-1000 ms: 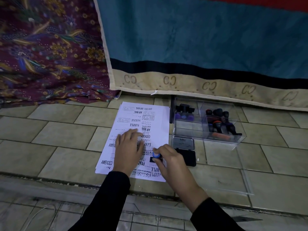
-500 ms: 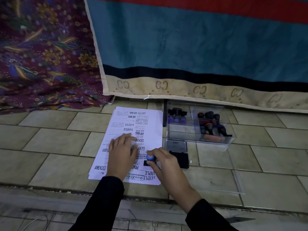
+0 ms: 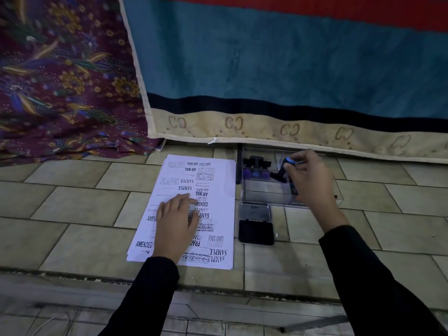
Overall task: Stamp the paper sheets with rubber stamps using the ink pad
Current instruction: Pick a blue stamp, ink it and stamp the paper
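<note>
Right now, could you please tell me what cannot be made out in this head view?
- Head view: the left hand covers several prints on the paper sheets.
- Head view: the right hand, pinching the stamp, hides the right compartment of the clear box.
- Head view: the label on the ink pad lid is too small to read.

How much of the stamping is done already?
Lots is done: the top sheet is crowded with marks like SAMPLE, AMENDED and FAX OUT. Right now the right hand holds a blue-topped stamp over the clear box, while the left hand presses flat on that sheet. The lower sheets peek out underneath; I cannot tell whether they are stamped. The ink pad lies open, ready for more.
</note>
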`<control>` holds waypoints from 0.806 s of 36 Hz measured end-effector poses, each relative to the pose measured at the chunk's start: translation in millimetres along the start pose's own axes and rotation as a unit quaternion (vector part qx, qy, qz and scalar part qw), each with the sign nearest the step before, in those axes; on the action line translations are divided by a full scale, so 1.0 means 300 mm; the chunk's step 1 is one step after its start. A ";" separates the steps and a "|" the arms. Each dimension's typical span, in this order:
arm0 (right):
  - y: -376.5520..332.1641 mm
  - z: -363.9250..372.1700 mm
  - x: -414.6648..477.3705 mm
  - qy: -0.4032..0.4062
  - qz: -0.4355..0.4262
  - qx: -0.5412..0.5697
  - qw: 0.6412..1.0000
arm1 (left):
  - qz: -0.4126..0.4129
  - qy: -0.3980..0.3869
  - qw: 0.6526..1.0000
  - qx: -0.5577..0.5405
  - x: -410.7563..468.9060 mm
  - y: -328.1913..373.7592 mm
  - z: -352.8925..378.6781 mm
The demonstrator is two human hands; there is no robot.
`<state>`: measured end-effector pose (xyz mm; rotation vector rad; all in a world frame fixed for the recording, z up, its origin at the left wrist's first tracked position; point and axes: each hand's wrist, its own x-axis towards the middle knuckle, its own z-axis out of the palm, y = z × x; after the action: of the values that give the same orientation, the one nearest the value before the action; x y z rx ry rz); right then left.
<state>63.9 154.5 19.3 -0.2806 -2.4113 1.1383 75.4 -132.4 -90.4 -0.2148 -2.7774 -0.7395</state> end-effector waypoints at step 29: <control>0.028 0.152 0.193 -0.112 0.030 -0.186 0.976 | -0.005 -0.012 1.000 -0.006 0.002 -0.005 -0.003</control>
<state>-8.7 150.3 5.7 -0.3611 -2.8314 0.7677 74.8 -133.9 -90.2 -0.2150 -2.7989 -0.7614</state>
